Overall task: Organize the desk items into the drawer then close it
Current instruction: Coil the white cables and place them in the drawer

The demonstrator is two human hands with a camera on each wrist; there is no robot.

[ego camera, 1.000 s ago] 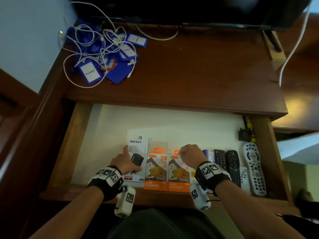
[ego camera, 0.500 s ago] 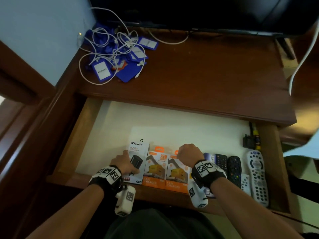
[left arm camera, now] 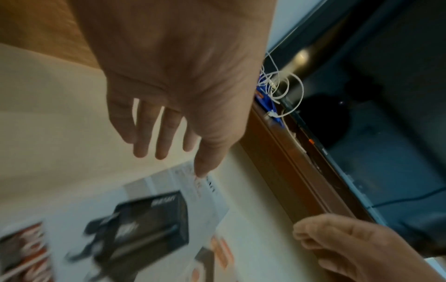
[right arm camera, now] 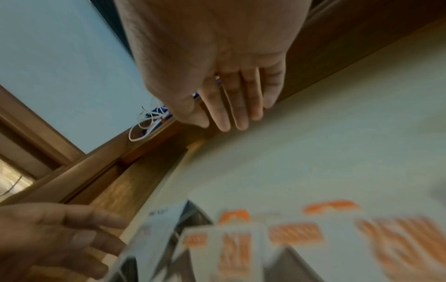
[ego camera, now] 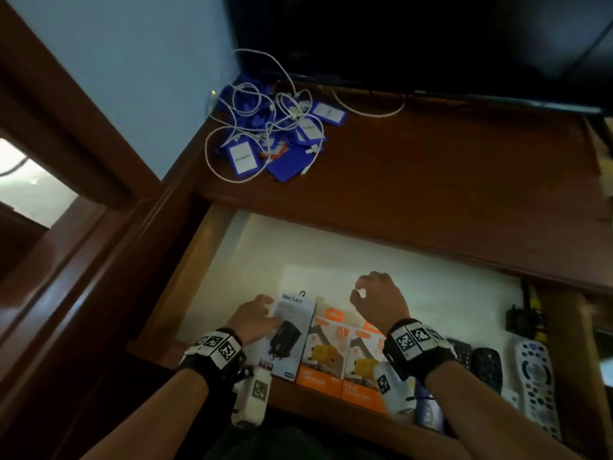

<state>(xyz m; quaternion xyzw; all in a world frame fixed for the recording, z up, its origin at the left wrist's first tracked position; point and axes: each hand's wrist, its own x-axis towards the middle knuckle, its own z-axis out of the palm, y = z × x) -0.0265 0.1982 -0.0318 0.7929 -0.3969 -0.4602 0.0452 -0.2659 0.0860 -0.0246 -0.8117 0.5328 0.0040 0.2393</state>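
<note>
The left hand (ego camera: 253, 318) hangs loose with fingers straight and slightly spread, gripping nothing; its thumb side lies at the left edge of a flat white cardboard charger box (ego camera: 288, 336) printed with a black adapter, though actual contact is unclear. Just right of that box, below the right hand (ego camera: 378, 298), two glossy orange-and-white charger boxes (ego camera: 341, 356) lie side by side on the pale liner of the open wooden drawer (ego camera: 185, 277). The right hand is raised, fingers relaxed and lightly bent, empty. Right of its wrist lie long plastic remotes (ego camera: 535, 376), dark and white. Far ahead of the left hand, on the polished brown desk (ego camera: 447, 180), a tangle of thin white cables (ego camera: 265, 127) covers blue rectangular tags (ego camera: 288, 161).
</note>
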